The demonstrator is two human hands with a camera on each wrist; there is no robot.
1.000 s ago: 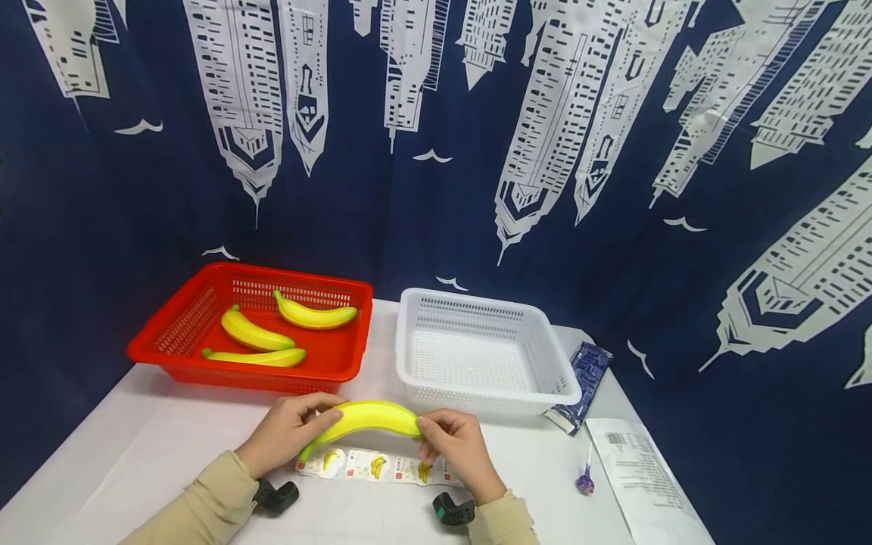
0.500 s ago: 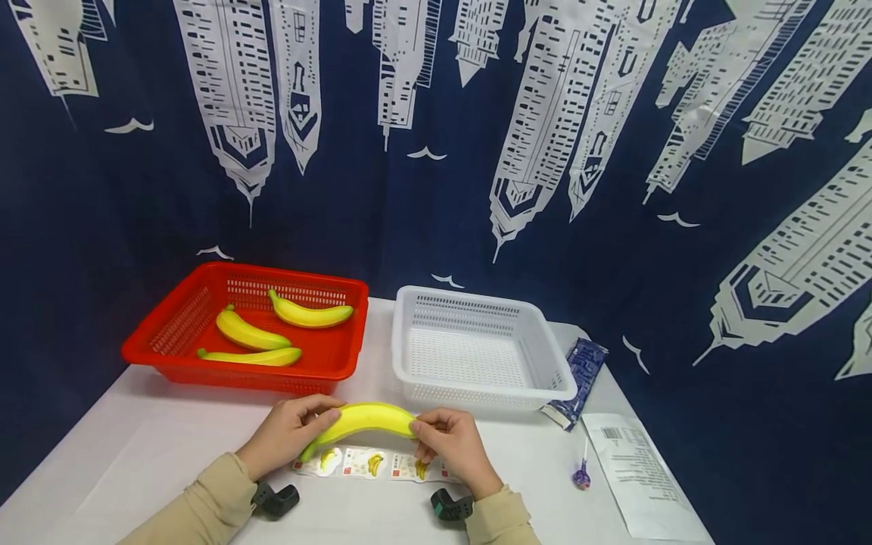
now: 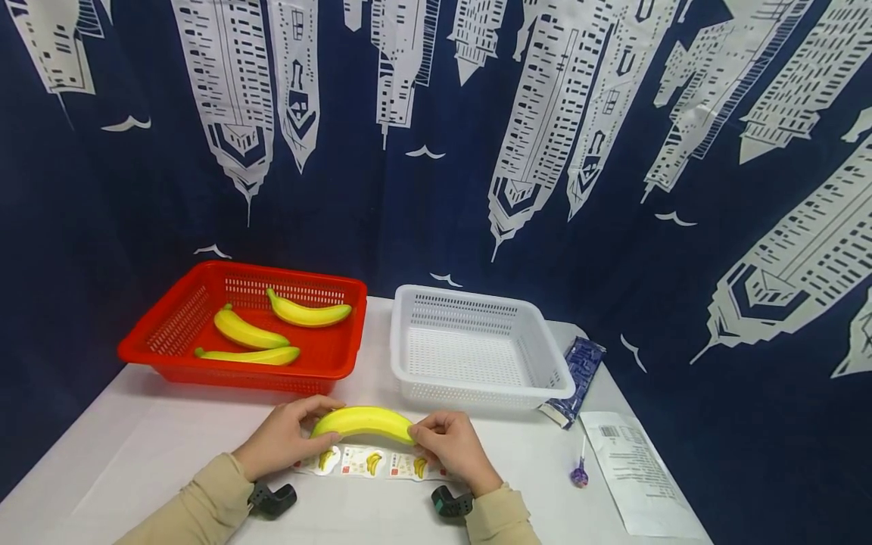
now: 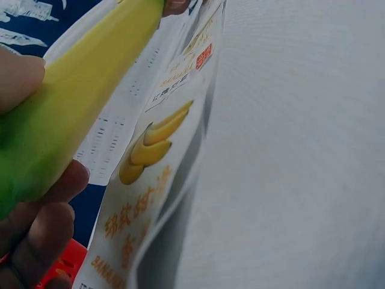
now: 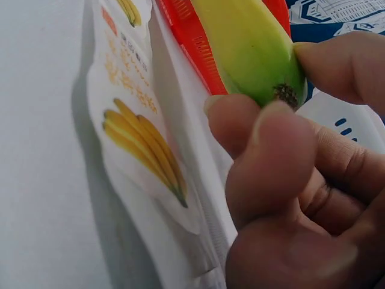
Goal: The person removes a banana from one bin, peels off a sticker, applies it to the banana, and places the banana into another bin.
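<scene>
A yellow banana (image 3: 368, 421) with green ends is held crosswise between both hands, just above the table. My left hand (image 3: 289, 437) grips its left end, thumb on the near side and fingers round the far side; that end is hidden in the head view. With thumb and fingers, my right hand (image 3: 453, 446) pinches the green right tip, whose dark end shows in the right wrist view. A strip of labels (image 3: 363, 462) printed with bananas lies directly in front of the fruit. The right hand covers part of the strip's right end.
At the back left stands a red basket (image 3: 173, 369) with 3 bananas (image 3: 250, 331) in it. A white basket (image 3: 480, 387) is to its right. A blue packet (image 3: 581, 375), a lollipop (image 3: 579, 475) and a printed white sheet (image 3: 636, 469) lie along the right side.
The banana's left end has turned and slipped behind my left hand, so its green stem no longer shows in the head view. The right hand keeps its pinch. The head view has shifted slightly.
</scene>
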